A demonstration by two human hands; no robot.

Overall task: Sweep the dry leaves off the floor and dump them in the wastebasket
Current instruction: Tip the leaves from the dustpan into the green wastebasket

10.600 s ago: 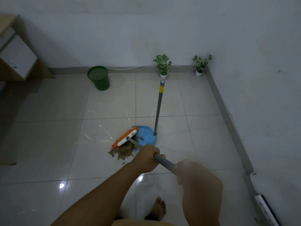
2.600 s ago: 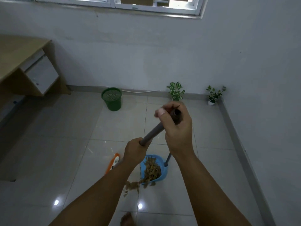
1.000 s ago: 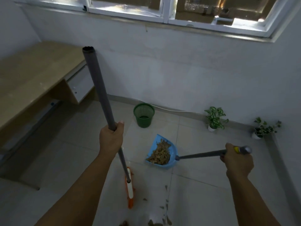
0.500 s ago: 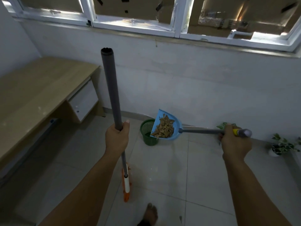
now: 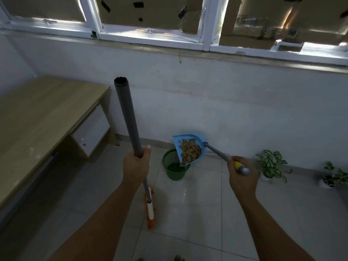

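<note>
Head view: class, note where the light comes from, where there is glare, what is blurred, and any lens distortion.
Head view: light comes from the windows, their sills blown out; the room below is dim, the desk side in shadow; faint glare spots the floor; the right hand and plants are motion-blurred, while the dustpan stays fairly sharp; the wide lens bows the window ledge.

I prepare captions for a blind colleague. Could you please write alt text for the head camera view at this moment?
The person's right hand tilts a blue dustpan full of dry leaves over a green wastebasket by the wall. The left hand holds a grey broom upright, its orange head on the tiled floor. A wooden desk stands left, two potted plants right.
</note>
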